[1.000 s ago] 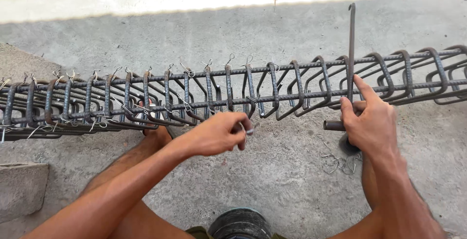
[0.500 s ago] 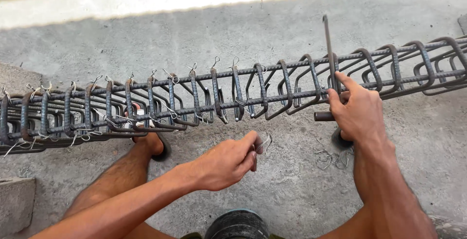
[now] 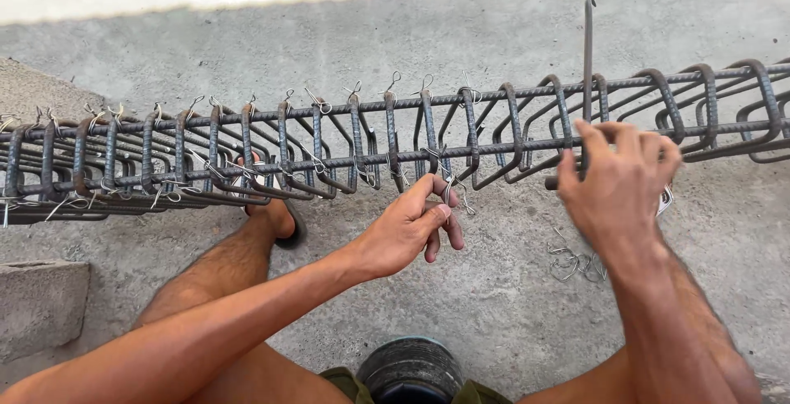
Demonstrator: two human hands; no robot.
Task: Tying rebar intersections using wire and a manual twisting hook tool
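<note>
Head view, looking down on a concrete floor point(image 3: 494, 289). A long rebar cage point(image 3: 247, 149) lies across the frame, made of long bars running left to right with closed stirrups set on them; the stirrups left of the hands carry twisted wire ties, those to the right stand loose and tilted. Left hand point(image 3: 407, 227): thumb and forefinger pinched nearly closed on a thin tie wire point(image 3: 453, 190), the other fingers curled loosely below; the fingertips sit just under the near lower bar, at a stirrup near the cage's middle. The wire stands up from the pinch to the bar and its free end hangs just right of the fingertips. Right hand point(image 3: 617, 190): fingers wrapped closed about the lower part of a hooked steel tying tool point(image 3: 587, 50), whose thin shaft rises above the knuckles, crossing the cage's upper bar, and ends in a small hook at the top. The tool's stubby cross handle shows just left of the thumb; the palm side is hidden, so the exact grip cannot be told. A small heap of loose bent wire pieces point(image 3: 573, 262) lies on the floor just below the right wrist. A sandalled foot point(image 3: 276, 215) rests under the cage, left of the left hand. A grey concrete block point(image 3: 41, 301) sits at far left.
</note>
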